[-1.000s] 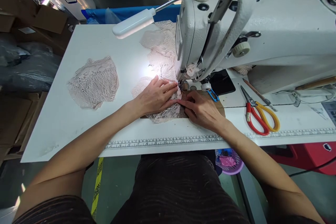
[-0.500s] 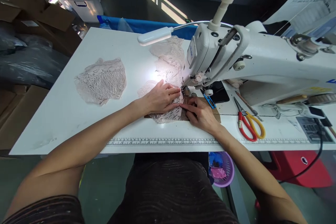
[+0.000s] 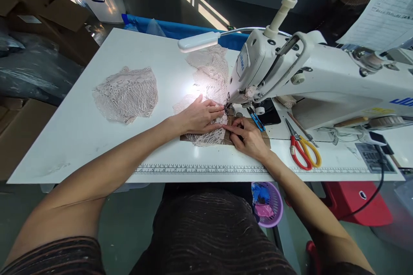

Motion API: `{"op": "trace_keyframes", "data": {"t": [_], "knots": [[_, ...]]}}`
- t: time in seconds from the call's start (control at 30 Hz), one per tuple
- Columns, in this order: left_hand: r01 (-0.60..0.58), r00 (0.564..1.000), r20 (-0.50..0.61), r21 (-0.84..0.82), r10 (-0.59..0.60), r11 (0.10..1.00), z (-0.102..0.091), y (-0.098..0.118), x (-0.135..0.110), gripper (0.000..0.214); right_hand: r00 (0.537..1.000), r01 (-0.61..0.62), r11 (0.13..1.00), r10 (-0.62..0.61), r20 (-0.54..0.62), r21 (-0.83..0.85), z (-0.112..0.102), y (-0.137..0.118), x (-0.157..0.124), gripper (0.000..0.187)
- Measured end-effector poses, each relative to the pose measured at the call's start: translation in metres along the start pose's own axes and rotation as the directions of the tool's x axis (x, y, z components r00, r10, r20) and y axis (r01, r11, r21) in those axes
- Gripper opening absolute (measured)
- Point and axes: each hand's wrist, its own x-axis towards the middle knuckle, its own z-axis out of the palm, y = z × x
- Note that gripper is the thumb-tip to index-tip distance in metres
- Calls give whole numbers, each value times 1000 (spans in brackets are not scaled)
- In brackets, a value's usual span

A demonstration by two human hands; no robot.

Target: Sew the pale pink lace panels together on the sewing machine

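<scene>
My left hand point(image 3: 203, 115) lies flat, fingers stretched out, on a piece of pale pink lace point(image 3: 209, 139) just left of the needle area. The lace spreads from under that hand toward the back of the table. My right hand point(image 3: 250, 138) rests on a brown board point(image 3: 265, 136) under the work. Its index finger reaches out to the lace edge, beside the left fingertips, while the other fingers bend apart from it. The sewing machine point(image 3: 254, 62) stands over the lace; its presser foot point(image 3: 227, 108) is partly hidden by the fingers.
Another lace piece point(image 3: 127, 94) lies on the white table point(image 3: 80, 137) at left. Blue thread snips point(image 3: 257, 119), red-and-yellow scissors point(image 3: 303, 150) and a dark phone-like object point(image 3: 271, 112) lie at right. A lamp point(image 3: 198, 42) hangs above. Below is a purple basket point(image 3: 275, 206).
The camera view has shifted slightly, moving the machine a little rightward in the picture. Both hands keep nearly the same place on the lace and board.
</scene>
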Motion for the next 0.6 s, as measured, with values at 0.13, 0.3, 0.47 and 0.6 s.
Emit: {"op": "trace_keyframes", "data": {"t": [0.13, 0.3, 0.47, 0.6], "knots": [[4, 1000, 8, -20, -3, 1000, 0, -2, -1, 48, 1000, 26, 1000, -27, -11, -4, 0, 1, 0, 36], [-13, 1000, -15, 49, 14, 999, -1, -1, -1, 49, 999, 25, 1000, -25, 22, -18, -2, 2, 0, 35], [-70, 997, -26, 114, 73, 991, -4, 6, 2, 40, 998, 11, 999, -9, 61, -35, -5, -1, 1, 35], [-74, 997, -25, 82, 76, 994, -4, 7, 3, 36, 997, -6, 999, 9, 76, -41, -6, -1, 2, 34]]}}
